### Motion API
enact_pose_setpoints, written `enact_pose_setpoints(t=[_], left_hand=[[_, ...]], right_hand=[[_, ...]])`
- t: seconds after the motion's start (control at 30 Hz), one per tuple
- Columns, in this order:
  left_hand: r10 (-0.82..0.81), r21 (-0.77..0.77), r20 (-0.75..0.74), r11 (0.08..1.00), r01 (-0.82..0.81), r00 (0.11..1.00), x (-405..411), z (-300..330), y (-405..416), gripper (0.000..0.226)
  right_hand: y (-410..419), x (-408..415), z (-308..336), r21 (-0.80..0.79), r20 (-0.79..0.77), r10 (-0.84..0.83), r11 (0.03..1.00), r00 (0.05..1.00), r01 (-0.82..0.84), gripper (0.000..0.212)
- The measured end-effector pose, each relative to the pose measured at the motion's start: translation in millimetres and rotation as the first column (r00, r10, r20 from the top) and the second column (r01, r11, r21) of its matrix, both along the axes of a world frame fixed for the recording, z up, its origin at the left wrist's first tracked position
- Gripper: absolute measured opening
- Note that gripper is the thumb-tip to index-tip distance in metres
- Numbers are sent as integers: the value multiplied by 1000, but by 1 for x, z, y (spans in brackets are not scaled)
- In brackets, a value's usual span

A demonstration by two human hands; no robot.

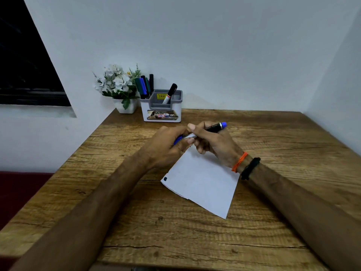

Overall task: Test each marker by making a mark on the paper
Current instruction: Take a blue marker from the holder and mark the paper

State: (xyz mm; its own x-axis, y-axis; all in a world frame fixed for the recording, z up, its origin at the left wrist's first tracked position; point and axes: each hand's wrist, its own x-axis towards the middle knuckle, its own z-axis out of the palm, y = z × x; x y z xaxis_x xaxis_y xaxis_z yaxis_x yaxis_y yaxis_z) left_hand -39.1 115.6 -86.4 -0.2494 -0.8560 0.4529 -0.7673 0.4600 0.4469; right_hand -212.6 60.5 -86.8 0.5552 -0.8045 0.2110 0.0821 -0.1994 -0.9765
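Observation:
Both hands meet over the far edge of a white paper on the wooden table. My right hand grips the black barrel of a blue marker, whose blue end sticks out to the right. My left hand holds the marker's other end, where a blue cap shows by the fingers. Whether the cap is on or off is hidden. One small dark mark sits at the paper's left corner.
A white and grey holder stands at the table's back edge with several markers in its left slot and a black-capped marker in the middle. A white pot of white flowers stands left of it. Walls close in behind and right.

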Motion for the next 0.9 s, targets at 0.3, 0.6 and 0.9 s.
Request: enact_pose_setpoints(t=[0.3,0.6,0.9], left_hand=[[-108,-46,-65,993,105,992,-7,5,2,16],[-12,214,-199,975,55,980,11,8,1,34],[-161,574,-39,804,154,986,35,23,11,27]], right_hand=[[-3,4,3,146,142,51,987,989,-72,35],[0,-3,3,108,137,-11,994,991,-3,12],[14,-6,1,199,42,177,963,983,-182,37]])
